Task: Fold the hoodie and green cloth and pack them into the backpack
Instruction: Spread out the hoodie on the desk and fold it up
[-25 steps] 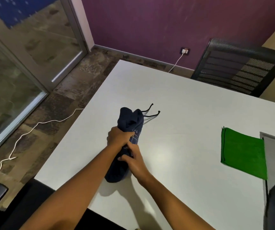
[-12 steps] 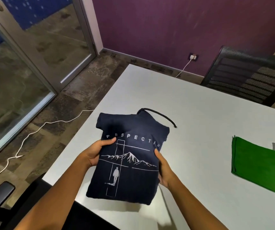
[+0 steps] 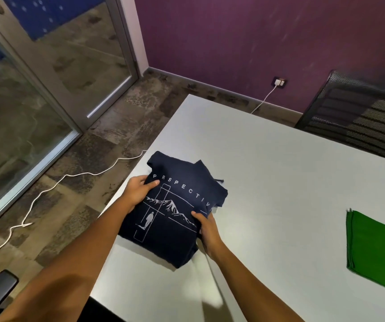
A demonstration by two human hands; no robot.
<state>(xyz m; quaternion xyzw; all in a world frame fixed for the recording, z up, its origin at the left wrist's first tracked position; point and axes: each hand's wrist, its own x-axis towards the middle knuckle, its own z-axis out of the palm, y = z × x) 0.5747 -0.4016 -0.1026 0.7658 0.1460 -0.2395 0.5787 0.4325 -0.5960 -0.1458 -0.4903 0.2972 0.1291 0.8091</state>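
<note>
Hoodie [image 3: 175,212] on table [image 3: 279,173], cloth [image 3: 377,249] to its right.

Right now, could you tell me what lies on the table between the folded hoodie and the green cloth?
Nothing: in the head view, only bare white table separates the hoodie from the green cloth.

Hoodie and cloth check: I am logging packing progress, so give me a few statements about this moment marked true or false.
1. Both hands grip the hoodie: left hand, right hand. True.
2. The hoodie is red. False: it is dark navy with a white print.
3. The green cloth lies folded on the table, apart from the hoodie. True.
4. The green cloth sits on top of the hoodie. False: it lies to its right.
5. The backpack stands open beside the hoodie. False: no backpack is in view.
</note>
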